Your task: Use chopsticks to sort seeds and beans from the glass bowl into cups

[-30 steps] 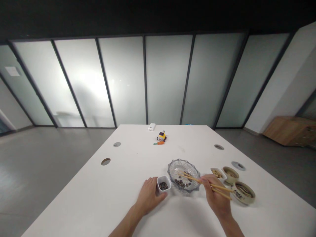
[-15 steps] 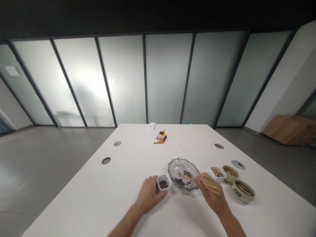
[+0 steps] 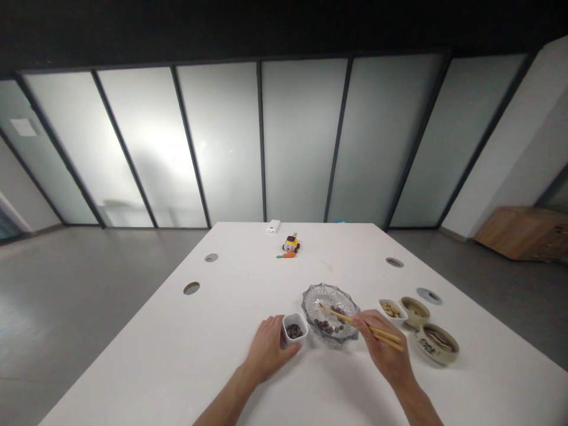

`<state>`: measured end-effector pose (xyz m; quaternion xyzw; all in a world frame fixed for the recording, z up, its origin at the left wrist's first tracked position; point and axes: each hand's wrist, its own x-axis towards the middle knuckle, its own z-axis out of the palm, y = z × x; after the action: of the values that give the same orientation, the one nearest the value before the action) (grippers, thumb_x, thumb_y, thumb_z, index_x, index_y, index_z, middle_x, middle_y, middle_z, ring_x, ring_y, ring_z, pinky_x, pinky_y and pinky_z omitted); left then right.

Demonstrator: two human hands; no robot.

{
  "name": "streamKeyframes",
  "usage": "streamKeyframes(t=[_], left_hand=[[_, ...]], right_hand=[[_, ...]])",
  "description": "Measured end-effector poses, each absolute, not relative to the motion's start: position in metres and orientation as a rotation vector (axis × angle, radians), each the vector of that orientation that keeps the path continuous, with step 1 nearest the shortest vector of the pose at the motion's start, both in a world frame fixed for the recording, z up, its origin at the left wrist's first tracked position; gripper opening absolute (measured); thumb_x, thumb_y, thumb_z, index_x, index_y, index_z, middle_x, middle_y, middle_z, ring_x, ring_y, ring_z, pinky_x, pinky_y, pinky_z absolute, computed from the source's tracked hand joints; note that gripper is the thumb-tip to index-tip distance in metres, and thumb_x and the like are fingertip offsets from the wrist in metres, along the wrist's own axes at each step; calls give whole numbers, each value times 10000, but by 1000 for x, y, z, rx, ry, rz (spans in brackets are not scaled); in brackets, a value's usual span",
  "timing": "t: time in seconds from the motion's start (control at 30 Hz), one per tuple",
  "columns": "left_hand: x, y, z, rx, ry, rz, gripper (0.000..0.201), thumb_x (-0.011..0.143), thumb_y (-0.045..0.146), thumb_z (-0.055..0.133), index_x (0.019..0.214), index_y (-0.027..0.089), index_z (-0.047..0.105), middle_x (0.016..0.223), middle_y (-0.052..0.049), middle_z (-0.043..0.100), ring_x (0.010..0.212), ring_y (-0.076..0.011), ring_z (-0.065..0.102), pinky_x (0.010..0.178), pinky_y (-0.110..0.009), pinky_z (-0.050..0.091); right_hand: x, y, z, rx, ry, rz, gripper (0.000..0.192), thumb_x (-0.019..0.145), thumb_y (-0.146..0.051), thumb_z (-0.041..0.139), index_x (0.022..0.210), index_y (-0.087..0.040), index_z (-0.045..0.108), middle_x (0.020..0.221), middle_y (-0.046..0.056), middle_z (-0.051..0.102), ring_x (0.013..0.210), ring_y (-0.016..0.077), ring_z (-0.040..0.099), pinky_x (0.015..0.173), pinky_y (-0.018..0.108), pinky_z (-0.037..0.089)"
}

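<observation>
My left hand [image 3: 270,350] is curled round the left and near sides of a small square white bowl [image 3: 304,337], which holds small dark beans or seeds. My right hand [image 3: 385,346] grips a pair of wooden chopsticks [image 3: 344,318]. Their tips lie over the inside of a clear cut-glass bowl [image 3: 309,296] with a scalloped rim. Several brown, shiny beans [image 3: 326,326] rest in that glass bowl, mostly in its near and right parts. Whether the chopstick tips pinch a bean is too small to tell.
Right of my right hand stand a white bowl of pale nuts [image 3: 391,309], a greenish bowl [image 3: 415,312] and a ceramic bowl with dark lettering [image 3: 437,344]. Farther back are a yellow toy car [image 3: 291,244], an orange toy carrot [image 3: 287,255] and a white device [image 3: 273,226]. Round holes pierce the tabletop.
My right hand has shifted slightly to the right, and the chopstick tips sit a little farther back in the glass bowl. My left hand and the white bowl have stayed put.
</observation>
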<state>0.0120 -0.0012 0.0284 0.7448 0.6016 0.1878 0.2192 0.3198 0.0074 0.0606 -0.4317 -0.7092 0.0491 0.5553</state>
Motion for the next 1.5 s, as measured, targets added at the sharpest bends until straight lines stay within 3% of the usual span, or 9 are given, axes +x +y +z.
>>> streamKeyframes(t=[0.37,0.63,1.5], left_hand=[[13,-3,34,2075,1697,477,304,968,459,758,1172,250,672,1231,-82,770,1141,-303,672,1038,-394,466],[13,-2,34,2060,1681,486,328,955,438,770,1194,236,673,1255,-90,773,1161,-310,672,1057,-402,459],[13,-2,33,2067,1676,513,315,960,440,773,1178,237,669,1221,-85,768,1137,-315,674,1028,-402,457]], right_hand=[[296,-3,72,-1006,-1505,329,546,1122,-626,612,759,-260,789,733,53,774,688,238,764,641,332,642],[319,7,62,-1127,-1489,-75,491,1131,-636,594,883,-267,801,851,72,824,785,261,781,761,392,640],[316,13,57,-1059,-1728,-164,404,1195,-491,546,949,-273,780,823,39,792,749,233,780,747,363,633]])
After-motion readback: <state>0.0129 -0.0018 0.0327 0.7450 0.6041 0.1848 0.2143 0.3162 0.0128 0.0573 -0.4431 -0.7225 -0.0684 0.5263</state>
